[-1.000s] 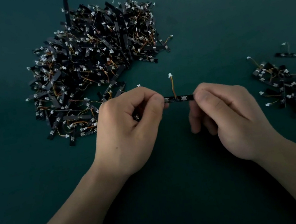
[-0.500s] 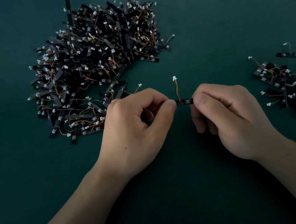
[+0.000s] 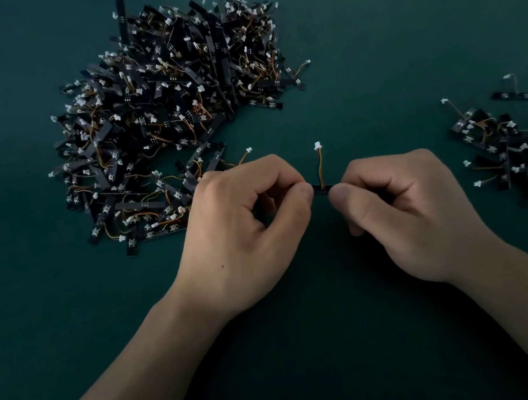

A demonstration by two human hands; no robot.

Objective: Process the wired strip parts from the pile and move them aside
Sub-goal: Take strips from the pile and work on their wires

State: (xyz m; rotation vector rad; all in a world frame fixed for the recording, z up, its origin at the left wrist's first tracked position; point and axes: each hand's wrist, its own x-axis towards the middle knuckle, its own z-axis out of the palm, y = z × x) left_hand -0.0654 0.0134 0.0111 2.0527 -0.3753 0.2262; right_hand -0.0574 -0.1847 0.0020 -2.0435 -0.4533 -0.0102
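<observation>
Head view: the left hand (image 3: pixel 242 224) and right hand (image 3: pixel 406 212), close together, pinch opposite ends of a short black strip with an upright orange wire (image 3: pixel 322 189), near the large tangled pile of dark strips (image 3: pixel 172 110), likely to brace it for processing. A smaller heap of similar parts (image 3: pixel 524 151) lies well right of the pile.

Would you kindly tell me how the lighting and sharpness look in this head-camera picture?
Head view: dim, soft light, no glare on the green surface; dark shadow toward the bottom centre; large pile reads as dark clutter, only white connectors stand out; the strip pinched between left hand and right hand is mostly hidden; smaller pile is cropped at the right edge.
</observation>
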